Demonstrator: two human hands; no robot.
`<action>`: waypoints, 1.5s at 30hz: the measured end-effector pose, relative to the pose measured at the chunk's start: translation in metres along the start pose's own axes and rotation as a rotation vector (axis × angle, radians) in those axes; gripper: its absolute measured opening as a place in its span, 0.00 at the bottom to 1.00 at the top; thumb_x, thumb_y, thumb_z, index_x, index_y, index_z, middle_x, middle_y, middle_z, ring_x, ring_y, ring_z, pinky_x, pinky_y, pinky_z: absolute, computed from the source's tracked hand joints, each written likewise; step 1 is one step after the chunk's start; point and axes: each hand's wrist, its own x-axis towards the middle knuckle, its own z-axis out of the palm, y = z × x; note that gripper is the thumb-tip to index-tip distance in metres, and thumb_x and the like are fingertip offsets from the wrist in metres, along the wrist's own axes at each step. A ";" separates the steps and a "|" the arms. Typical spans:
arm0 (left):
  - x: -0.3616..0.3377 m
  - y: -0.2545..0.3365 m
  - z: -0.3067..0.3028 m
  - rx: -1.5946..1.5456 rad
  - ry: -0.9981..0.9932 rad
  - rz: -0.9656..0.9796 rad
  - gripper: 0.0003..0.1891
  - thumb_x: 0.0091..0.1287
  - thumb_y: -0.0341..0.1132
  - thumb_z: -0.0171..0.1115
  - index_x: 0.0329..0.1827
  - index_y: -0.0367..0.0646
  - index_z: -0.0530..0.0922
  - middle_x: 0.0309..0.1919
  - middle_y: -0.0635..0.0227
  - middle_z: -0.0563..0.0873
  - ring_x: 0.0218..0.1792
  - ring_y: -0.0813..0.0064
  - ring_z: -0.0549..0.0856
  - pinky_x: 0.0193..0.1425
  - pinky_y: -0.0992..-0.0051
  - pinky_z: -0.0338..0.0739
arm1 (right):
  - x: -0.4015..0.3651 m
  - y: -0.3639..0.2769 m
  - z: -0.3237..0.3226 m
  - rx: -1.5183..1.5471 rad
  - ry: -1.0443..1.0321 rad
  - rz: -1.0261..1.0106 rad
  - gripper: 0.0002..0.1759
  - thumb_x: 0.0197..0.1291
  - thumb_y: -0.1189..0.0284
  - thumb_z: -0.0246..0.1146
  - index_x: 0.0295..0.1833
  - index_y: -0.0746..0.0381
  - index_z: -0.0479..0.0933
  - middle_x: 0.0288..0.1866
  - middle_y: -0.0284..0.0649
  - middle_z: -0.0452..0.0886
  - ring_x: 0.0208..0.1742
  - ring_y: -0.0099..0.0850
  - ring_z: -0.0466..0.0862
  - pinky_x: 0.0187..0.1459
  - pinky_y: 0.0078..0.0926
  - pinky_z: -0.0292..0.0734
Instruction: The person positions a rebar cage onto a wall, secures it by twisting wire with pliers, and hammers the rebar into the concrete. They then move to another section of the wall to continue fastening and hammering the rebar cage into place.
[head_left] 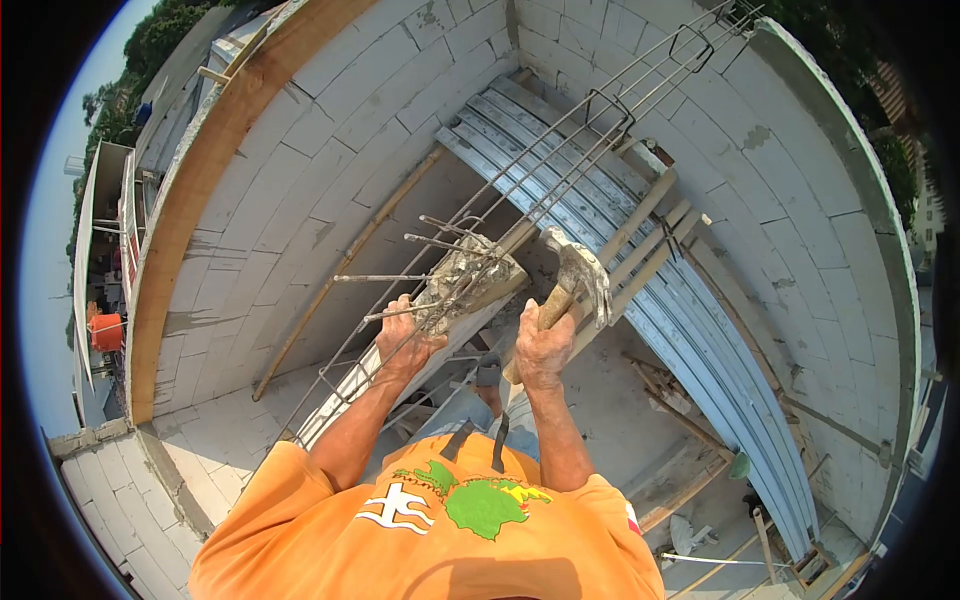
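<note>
My right hand (545, 345) is wrapped round the wooden handle of a claw hammer (580, 275), its dusty metal head raised above the fist. My left hand (407, 340) grips a thin steel reinforcing bar beside the rough top of a concrete column (465, 275). Several short rebar ends (385, 278) stick out of that column toward the left. Past it runs a long rebar cage (560, 180), slanting from lower left to upper right. The hammer head is apart from the concrete. Part of the left fingers is hidden by the bars.
Walls of pale blocks (330, 130) rise on the left and right (770, 190). Stacked metal channels (690, 330) curve down the right side, with wooden battens (640, 250) nearby. A wooden plank (215, 150) edges the left wall. Lumber (690, 430) lies below.
</note>
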 end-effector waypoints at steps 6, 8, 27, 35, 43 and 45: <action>-0.005 -0.002 0.004 -0.011 -0.038 -0.045 0.49 0.35 0.44 0.80 0.60 0.30 0.65 0.47 0.53 0.74 0.49 0.50 0.78 0.49 0.59 0.80 | -0.014 0.026 -0.010 -0.224 -0.340 -0.123 0.19 0.61 0.71 0.62 0.53 0.73 0.72 0.38 0.56 0.79 0.35 0.51 0.82 0.31 0.44 0.78; 0.001 0.000 0.002 -0.018 -0.055 -0.082 0.49 0.35 0.44 0.80 0.60 0.30 0.65 0.47 0.53 0.74 0.50 0.51 0.77 0.49 0.59 0.80 | 0.003 0.011 -0.018 -0.102 -0.177 0.003 0.19 0.60 0.72 0.63 0.53 0.72 0.72 0.38 0.55 0.80 0.34 0.48 0.83 0.29 0.42 0.79; 0.001 0.007 -0.010 0.013 0.000 -0.020 0.46 0.35 0.43 0.81 0.58 0.32 0.67 0.43 0.56 0.75 0.45 0.56 0.80 0.43 0.64 0.83 | -0.001 0.008 0.006 -0.265 -0.298 -0.228 0.20 0.56 0.71 0.65 0.50 0.72 0.73 0.38 0.53 0.81 0.32 0.47 0.85 0.29 0.38 0.81; -0.001 -0.002 -0.004 0.046 0.011 0.002 0.50 0.37 0.46 0.79 0.61 0.26 0.65 0.47 0.51 0.76 0.50 0.54 0.80 0.46 0.66 0.84 | 0.001 0.016 0.006 -0.256 -0.306 -0.237 0.19 0.56 0.71 0.64 0.51 0.69 0.74 0.47 0.53 0.80 0.30 0.48 0.84 0.30 0.40 0.81; -0.001 0.000 -0.012 -0.055 0.035 0.000 0.50 0.35 0.46 0.81 0.60 0.26 0.66 0.44 0.51 0.75 0.46 0.54 0.79 0.47 0.64 0.81 | 0.007 0.046 -0.045 -0.267 -0.480 -0.043 0.21 0.52 0.73 0.63 0.52 0.70 0.72 0.44 0.57 0.80 0.36 0.53 0.83 0.35 0.43 0.80; -0.003 -0.002 -0.009 -0.069 0.048 0.005 0.50 0.35 0.46 0.81 0.60 0.27 0.66 0.44 0.52 0.75 0.46 0.54 0.79 0.48 0.64 0.81 | 0.015 0.027 -0.062 -0.146 -0.424 0.101 0.17 0.52 0.73 0.64 0.45 0.71 0.73 0.33 0.54 0.80 0.30 0.52 0.82 0.34 0.42 0.78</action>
